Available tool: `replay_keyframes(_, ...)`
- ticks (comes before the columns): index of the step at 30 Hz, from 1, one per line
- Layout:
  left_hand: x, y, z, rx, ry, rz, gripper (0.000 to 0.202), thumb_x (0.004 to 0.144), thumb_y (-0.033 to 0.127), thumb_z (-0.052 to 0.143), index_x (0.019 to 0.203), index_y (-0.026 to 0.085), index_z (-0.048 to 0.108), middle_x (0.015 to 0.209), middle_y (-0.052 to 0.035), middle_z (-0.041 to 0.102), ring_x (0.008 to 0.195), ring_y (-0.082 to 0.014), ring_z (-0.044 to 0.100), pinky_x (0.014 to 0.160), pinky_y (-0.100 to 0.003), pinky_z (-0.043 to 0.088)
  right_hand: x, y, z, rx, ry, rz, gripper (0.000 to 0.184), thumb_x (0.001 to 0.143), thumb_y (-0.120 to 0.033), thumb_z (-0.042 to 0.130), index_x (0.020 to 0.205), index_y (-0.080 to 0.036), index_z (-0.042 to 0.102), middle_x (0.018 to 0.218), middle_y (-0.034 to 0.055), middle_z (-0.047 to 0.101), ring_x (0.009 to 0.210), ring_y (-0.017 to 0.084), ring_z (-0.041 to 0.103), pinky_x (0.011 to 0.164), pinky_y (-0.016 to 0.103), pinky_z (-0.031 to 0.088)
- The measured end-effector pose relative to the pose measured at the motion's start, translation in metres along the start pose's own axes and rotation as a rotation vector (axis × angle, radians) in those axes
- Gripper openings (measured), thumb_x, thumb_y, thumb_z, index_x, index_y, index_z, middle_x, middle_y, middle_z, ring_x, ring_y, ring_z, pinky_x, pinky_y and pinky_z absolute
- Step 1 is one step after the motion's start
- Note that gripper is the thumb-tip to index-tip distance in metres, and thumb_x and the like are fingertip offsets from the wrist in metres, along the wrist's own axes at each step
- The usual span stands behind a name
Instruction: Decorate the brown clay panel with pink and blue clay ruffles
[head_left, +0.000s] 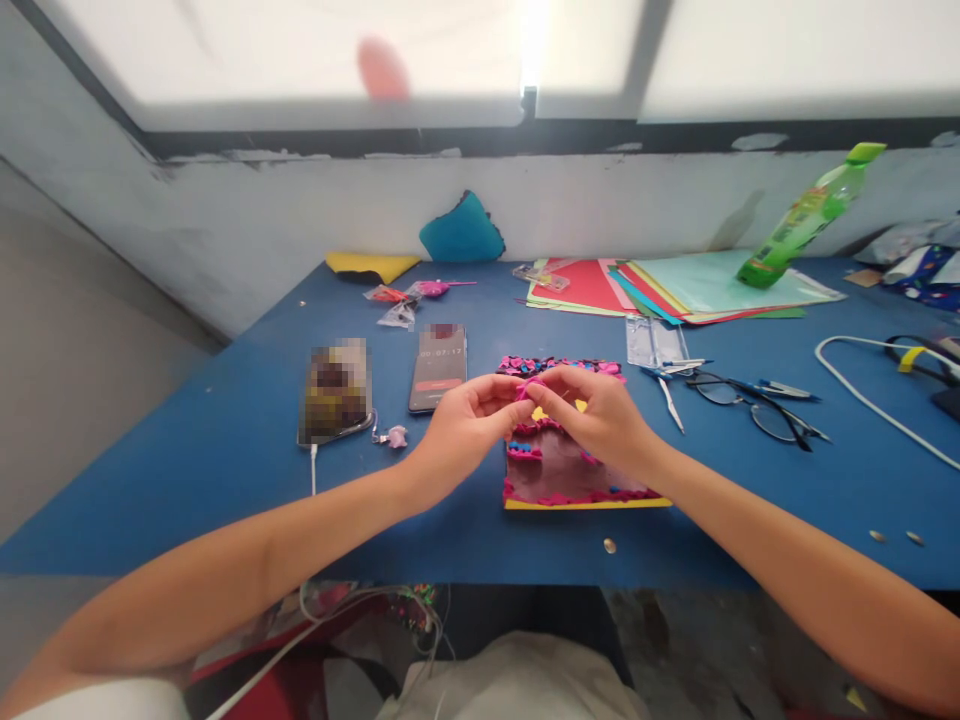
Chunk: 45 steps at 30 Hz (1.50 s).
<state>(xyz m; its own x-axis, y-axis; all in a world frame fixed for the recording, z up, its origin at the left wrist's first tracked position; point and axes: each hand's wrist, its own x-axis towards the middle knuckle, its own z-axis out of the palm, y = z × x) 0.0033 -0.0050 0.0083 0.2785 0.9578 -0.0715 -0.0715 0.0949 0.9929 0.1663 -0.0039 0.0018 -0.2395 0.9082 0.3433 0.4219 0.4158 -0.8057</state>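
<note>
Both my hands meet over a decorated board (551,470) with a yellow edge, a brownish-purple middle and pink, blue and yellow pieces along its borders. My left hand (480,415) pinches a small pink strip (531,386) between thumb and fingers. From the other side, my right hand (596,410) grips the same strip, its fingertips almost touching the left ones. Whether the strip is paper or foam I cannot tell. Part of the board's upper half is hidden behind my hands.
Left of the board lie a phone showing a timer (438,370), another phone (334,392) on a cable and a small charm (396,436). To the right are glasses (776,420), pens (670,400) and a white cable (862,342). Behind stand coloured sheets (577,284) and a green bottle (802,225).
</note>
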Motion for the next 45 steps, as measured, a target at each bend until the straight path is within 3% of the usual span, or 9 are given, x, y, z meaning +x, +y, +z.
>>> replay_keyframes(6,0.001,0.002,0.000,0.031,0.014,-0.009,0.036,0.057,0.037,0.083,0.078,0.015,0.064,0.074,-0.0010,0.067,0.071,-0.0136,0.062,0.064,-0.024,0.049,-0.002,-0.008,-0.002,0.195,-0.036,0.121,0.034,0.082,-0.049,0.059,0.075,-0.017,0.062,0.068,0.0008,0.067,0.059,0.010,0.058,0.051,0.021,0.042)
replay_keyframes(12,0.002,0.004,-0.002,0.070,-0.008,0.019,0.032,0.059,0.037,0.081,0.077,0.015,0.065,0.074,-0.0005,0.067,0.070,-0.0128,0.061,0.064,-0.024,0.048,0.001,-0.007,-0.006,0.317,-0.108,0.195,0.028,0.080,-0.043,0.062,0.077,-0.016,0.063,0.071,0.0019,0.068,0.063,0.011,0.062,0.054,0.021,0.046)
replay_keyframes(18,0.003,0.008,-0.003,0.139,0.019,0.026,0.025,0.062,0.034,0.079,0.075,0.016,0.068,0.074,-0.0010,0.067,0.065,-0.0114,0.057,0.056,-0.022,0.041,0.006,-0.002,-0.013,0.307,-0.069,0.192,0.025,0.076,-0.040,0.068,0.079,-0.016,0.066,0.072,0.0024,0.069,0.065,0.011,0.062,0.060,0.023,0.050)
replay_keyframes(24,0.004,0.006,-0.006,0.150,0.025,0.020,0.023,0.065,0.035,0.077,0.075,0.016,0.068,0.070,-0.0005,0.063,0.060,-0.0100,0.050,0.052,-0.022,0.034,0.009,0.002,-0.017,0.313,-0.024,0.171,0.035,0.069,-0.050,0.072,0.077,-0.016,0.066,0.072,0.0031,0.068,0.065,0.013,0.061,0.062,0.027,0.051)
replay_keyframes(30,0.006,0.004,-0.008,0.107,-0.003,-0.011,0.021,0.069,0.035,0.074,0.075,0.016,0.067,0.064,0.0017,0.058,0.054,-0.0073,0.043,0.051,-0.022,0.032,0.014,0.010,-0.021,0.141,0.064,0.157,0.027,0.073,-0.043,0.069,0.076,-0.016,0.067,0.068,0.0019,0.067,0.059,0.011,0.057,0.053,0.023,0.045)
replay_keyframes(40,0.007,0.005,-0.007,0.066,-0.001,-0.044,0.022,0.070,0.033,0.072,0.079,0.015,0.064,0.065,0.0022,0.059,0.053,-0.0068,0.044,0.052,-0.021,0.034,0.022,0.021,-0.033,-0.079,0.208,0.121,0.018,0.076,-0.035,0.066,0.073,-0.017,0.067,0.068,0.0019,0.069,0.063,0.014,0.062,0.059,0.026,0.046)
replay_keyframes(45,0.008,0.002,-0.007,0.076,-0.001,-0.052,0.023,0.072,0.033,0.072,0.082,0.015,0.065,0.072,0.0004,0.062,0.057,-0.0075,0.049,0.057,-0.022,0.039,0.021,0.017,-0.034,-0.004,0.247,0.098,0.015,0.076,-0.031,0.066,0.079,-0.017,0.067,0.075,0.0027,0.070,0.067,0.015,0.064,0.062,0.028,0.049)
